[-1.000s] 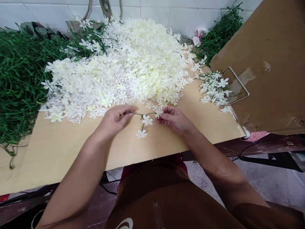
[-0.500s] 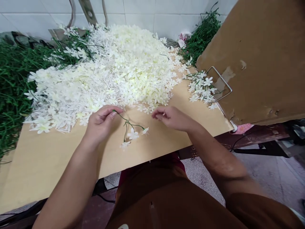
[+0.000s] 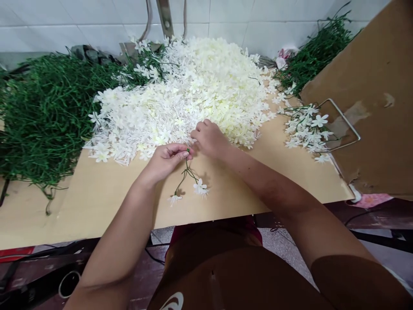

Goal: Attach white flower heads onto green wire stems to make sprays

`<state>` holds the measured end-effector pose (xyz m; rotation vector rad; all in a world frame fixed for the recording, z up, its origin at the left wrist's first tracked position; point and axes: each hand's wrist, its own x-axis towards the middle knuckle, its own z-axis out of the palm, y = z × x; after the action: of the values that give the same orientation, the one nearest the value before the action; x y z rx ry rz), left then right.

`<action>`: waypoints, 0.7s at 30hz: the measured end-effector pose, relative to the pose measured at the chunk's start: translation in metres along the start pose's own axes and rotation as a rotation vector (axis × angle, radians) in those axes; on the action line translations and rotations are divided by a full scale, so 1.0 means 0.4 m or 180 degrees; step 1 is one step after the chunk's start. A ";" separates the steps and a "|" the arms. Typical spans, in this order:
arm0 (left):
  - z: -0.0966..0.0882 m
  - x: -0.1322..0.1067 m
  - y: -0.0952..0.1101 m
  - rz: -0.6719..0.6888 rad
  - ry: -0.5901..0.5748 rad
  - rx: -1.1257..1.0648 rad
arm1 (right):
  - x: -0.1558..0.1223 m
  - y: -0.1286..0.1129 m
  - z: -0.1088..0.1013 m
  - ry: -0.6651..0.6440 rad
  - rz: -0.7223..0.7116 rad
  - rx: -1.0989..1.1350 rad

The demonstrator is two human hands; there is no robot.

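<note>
Between the thumb and fingers of my left hand (image 3: 172,159) is a green artificial flower stem (image 3: 186,165). Its branches hang down over the board, with white flowers (image 3: 200,187) on their ends. Just above and to the right, my right hand (image 3: 209,137) is at the front edge of a big heap of white artificial flowers (image 3: 213,86). Its fingers are curled, and whatever they hold is hidden behind them.
A mass of green stems (image 3: 54,116) lies at the left, and more green stems (image 3: 316,51) at the back right. Finished-looking flower sprigs (image 3: 306,127) rest by a metal wire handle (image 3: 350,125). A cardboard sheet (image 3: 371,99) leans at the right of the board (image 3: 112,198).
My right hand has moved left and away from me to the heap's front edge. My left hand still holds the stem, which now hangs more steeply. The view has shifted left.
</note>
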<state>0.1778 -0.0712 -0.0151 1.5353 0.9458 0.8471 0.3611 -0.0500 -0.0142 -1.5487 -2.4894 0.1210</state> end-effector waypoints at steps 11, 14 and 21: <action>0.012 0.009 -0.008 -0.0028 -0.0231 0.0370 | 0.001 -0.013 0.001 0.0154 0.0184 0.0256; 0.014 0.011 -0.013 -0.0062 -0.0305 0.0508 | 0.013 -0.028 0.011 0.0141 0.0283 0.0266; 0.022 0.020 -0.023 -0.0231 -0.0055 0.0394 | 0.011 0.038 0.000 0.0792 0.0403 0.2013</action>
<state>0.1879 -0.0669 -0.0255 1.6010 1.0515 0.7342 0.3726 -0.0392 -0.0163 -1.3384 -1.8970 0.6252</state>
